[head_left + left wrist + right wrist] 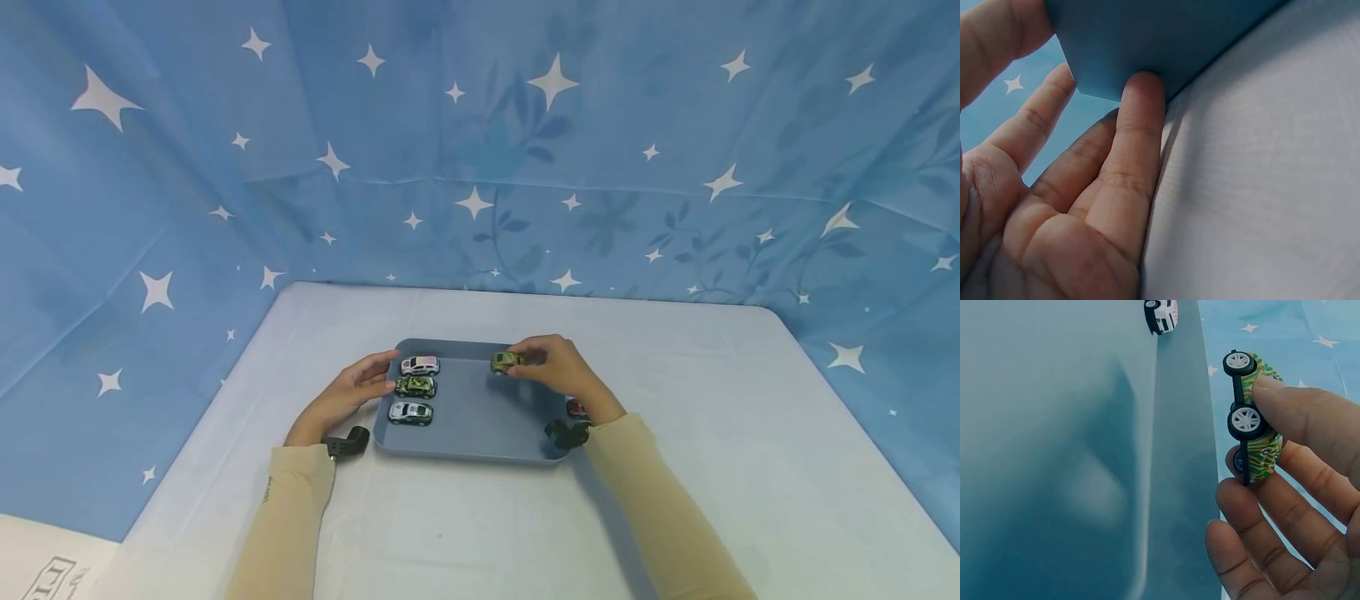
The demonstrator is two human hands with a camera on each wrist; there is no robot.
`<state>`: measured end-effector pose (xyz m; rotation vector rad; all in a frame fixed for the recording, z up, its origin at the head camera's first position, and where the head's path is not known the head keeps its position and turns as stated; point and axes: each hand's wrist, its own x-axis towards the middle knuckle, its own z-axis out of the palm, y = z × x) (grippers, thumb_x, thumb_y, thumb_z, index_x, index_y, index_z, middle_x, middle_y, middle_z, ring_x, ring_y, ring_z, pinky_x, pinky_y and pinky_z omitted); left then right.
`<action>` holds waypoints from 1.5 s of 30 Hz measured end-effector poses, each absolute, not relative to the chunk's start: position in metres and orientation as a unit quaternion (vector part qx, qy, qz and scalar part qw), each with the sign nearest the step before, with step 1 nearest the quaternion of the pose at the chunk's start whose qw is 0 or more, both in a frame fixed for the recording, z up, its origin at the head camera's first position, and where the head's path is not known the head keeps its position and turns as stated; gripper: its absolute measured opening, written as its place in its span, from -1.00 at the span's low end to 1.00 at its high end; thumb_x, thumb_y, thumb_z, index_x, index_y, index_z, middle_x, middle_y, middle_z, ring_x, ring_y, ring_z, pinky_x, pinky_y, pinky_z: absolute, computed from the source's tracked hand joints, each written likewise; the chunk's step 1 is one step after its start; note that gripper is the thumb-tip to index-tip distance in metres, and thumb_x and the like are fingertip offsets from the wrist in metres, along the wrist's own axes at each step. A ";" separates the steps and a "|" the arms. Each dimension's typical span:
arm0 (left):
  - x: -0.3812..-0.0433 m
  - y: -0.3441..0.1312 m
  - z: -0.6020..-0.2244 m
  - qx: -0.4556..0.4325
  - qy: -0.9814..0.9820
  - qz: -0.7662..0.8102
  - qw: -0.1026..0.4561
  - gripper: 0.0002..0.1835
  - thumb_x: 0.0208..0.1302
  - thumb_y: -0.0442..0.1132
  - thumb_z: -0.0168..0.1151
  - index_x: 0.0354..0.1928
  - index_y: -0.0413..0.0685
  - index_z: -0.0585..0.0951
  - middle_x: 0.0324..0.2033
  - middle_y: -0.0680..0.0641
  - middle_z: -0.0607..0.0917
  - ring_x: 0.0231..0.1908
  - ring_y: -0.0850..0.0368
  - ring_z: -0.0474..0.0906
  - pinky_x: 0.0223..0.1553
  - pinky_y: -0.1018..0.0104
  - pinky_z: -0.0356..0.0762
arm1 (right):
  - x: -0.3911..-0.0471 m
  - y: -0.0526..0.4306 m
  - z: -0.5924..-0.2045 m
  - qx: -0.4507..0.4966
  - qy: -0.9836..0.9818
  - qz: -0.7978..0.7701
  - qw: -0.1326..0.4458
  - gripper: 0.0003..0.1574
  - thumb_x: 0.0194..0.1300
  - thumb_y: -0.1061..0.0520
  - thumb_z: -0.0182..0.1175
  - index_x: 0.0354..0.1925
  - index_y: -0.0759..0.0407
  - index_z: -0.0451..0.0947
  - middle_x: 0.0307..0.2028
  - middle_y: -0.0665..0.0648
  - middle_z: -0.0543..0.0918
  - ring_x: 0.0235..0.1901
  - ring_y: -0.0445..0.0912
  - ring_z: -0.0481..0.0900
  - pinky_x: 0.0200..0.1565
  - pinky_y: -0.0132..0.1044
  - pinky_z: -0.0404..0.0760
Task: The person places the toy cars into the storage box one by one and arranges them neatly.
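Observation:
My right hand [556, 364] pinches a green and yellow patterned toy car [1255, 419] between thumb and fingers, over the far right part of a shallow blue-grey tray [480, 435]. The right wrist view shows the car tipped, its white-spoked wheels facing the camera. My left hand [351, 394] is at the tray's left side, its extended fingers [1141, 134] touching the outer wall. Just inside that side, three toy cars form a column: a white one with a pink pattern [420, 366], a green camouflage one [416, 387] and a white and dark one [410, 413].
A red toy car [576, 407] shows at the tray's right side, partly hidden by my right wrist. A white cloth [480, 533] covers the table. Behind it hangs a blue curtain [420, 108] with white stars. Printed paper [52, 558] lies at the lower left.

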<state>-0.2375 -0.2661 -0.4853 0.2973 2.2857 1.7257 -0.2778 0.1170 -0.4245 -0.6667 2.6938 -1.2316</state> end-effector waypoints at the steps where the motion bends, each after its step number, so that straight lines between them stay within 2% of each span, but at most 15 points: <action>1: -0.238 -0.266 -0.485 0.103 0.787 0.595 0.131 -0.25 0.59 -0.22 0.28 0.68 -0.22 0.23 0.60 -0.44 0.27 0.58 -0.47 0.17 0.57 -0.33 0.16 | -0.278 0.116 -0.425 -0.220 0.886 -0.404 0.053 -0.62 0.34 0.18 0.54 0.08 0.31 0.80 -0.05 0.22 0.83 -0.10 0.06 0.74 -0.02 0.00 0.71; 15: -0.235 -0.267 -0.484 0.101 0.784 0.598 0.132 -0.26 0.59 -0.22 0.27 0.67 -0.20 0.24 0.60 -0.44 0.25 0.60 -0.48 0.13 0.58 -0.34 0.15 | -0.281 0.099 -0.432 -0.218 0.886 -0.406 0.060 -0.63 0.34 0.20 0.53 0.08 0.31 0.80 -0.07 0.22 0.82 -0.12 0.05 0.74 -0.11 -0.08 0.69; 26: -0.235 -0.268 -0.484 0.099 0.782 0.601 0.133 -0.27 0.60 -0.23 0.26 0.68 -0.20 0.24 0.60 -0.44 0.25 0.60 -0.47 0.13 0.58 -0.35 0.13 | -0.283 0.086 -0.434 -0.208 0.887 -0.407 0.067 -0.65 0.34 0.23 0.53 0.06 0.32 0.80 0.04 0.28 0.81 0.01 0.13 0.78 0.02 0.02 0.76; 38: -0.236 -0.267 -0.484 0.104 0.777 0.606 0.134 -0.27 0.60 -0.24 0.26 0.68 -0.20 0.24 0.60 -0.44 0.25 0.60 -0.48 0.13 0.58 -0.34 0.14 | -0.288 0.072 -0.440 -0.194 0.899 -0.389 0.062 -0.66 0.32 0.21 0.55 0.04 0.29 0.82 -0.06 0.22 0.84 -0.05 0.09 0.77 -0.05 -0.03 0.76; 45: -0.237 -0.266 -0.485 0.106 0.775 0.607 0.136 -0.26 0.60 -0.23 0.26 0.68 -0.19 0.23 0.61 -0.42 0.24 0.60 -0.46 0.13 0.59 -0.33 0.13 | -0.288 0.064 -0.442 -0.177 0.902 -0.389 0.058 -0.66 0.32 0.21 0.56 0.04 0.28 0.81 -0.03 0.21 0.84 -0.02 0.08 0.79 -0.06 -0.07 0.77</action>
